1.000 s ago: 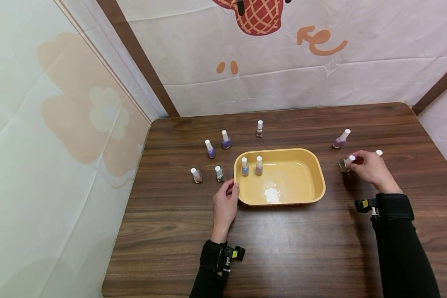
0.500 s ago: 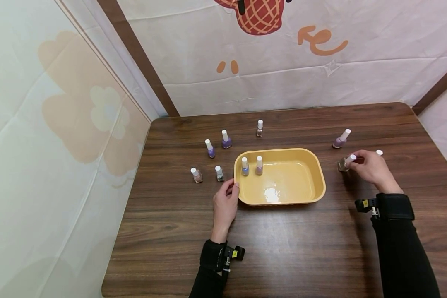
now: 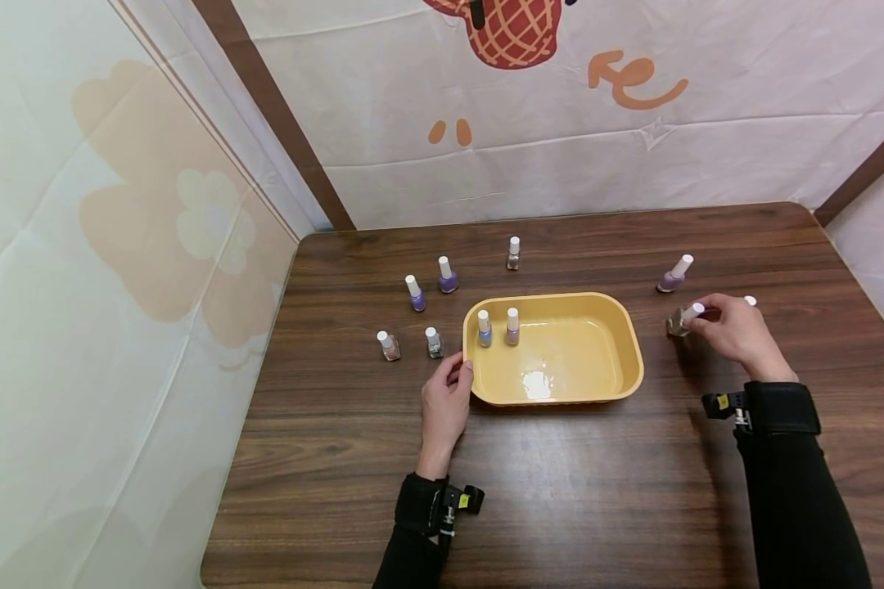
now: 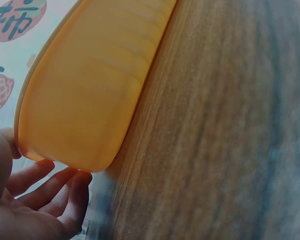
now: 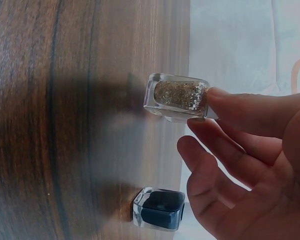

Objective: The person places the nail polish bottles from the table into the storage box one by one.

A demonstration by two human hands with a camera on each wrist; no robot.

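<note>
My right hand pinches a nail polish bottle by its white cap, at the right of the table. Gold glitter fills this clear bottle, which leans over with its base toward the left in the head view. My left hand grips the near left corner of a yellow tray, thumb at the rim and fingers against the outer wall. Inside the tray stand a blue nail polish bottle and a pinkish one, both white-capped.
A dark nail polish bottle stands beside the right hand, mostly hidden in the head view. Farther back is a mauve bottle. Left of the tray are two purple bottles, a glitter one and a pinkish one. Another stands behind.
The gold glitter bottle has tilted very slightly in my right hand, its base shifting a little left. My left hand and the tray stay where they were.
</note>
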